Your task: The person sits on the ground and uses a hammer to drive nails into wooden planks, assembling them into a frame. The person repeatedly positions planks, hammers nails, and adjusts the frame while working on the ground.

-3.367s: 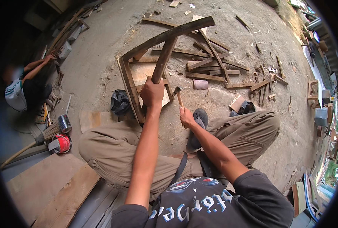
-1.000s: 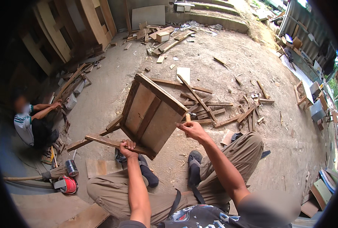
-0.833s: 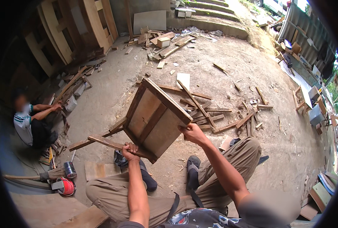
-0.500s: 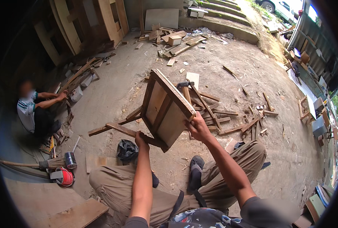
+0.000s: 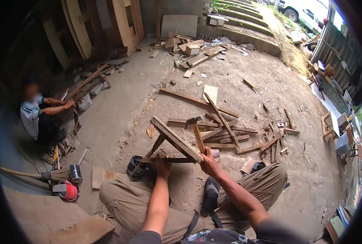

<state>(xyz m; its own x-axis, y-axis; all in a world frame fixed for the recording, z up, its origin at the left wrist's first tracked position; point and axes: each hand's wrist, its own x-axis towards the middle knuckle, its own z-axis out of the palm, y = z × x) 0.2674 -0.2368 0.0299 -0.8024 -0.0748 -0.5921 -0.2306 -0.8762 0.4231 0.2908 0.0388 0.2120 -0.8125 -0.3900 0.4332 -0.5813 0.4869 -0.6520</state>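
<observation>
A small wooden stool (image 5: 177, 139) is tilted above the ground between my knees, its edge slanting down to the right. My left hand (image 5: 162, 166), somewhat blurred, is closed round a lower wooden bar of it. My right hand (image 5: 209, 163) grips the handle of a claw hammer (image 5: 197, 136), whose dark head points up and away. That hand also lies against the near right corner of the stool. A dark plastic bag (image 5: 138, 171) is partly hidden behind the stool and my left hand.
Loose wood strips (image 5: 217, 132) lie just ahead, with a scrap pile (image 5: 195, 51) farther off by the steps (image 5: 246, 22). A co-worker (image 5: 36, 112) sits at the far left. Nearer left are a broom (image 5: 59, 175), a can (image 5: 75, 173) and a red container (image 5: 69, 192).
The stool has turned and dropped lower, from its panelled face showing to nearly edge-on. The hammer, mostly hidden before, now shows in my right hand. My left hand has shifted right.
</observation>
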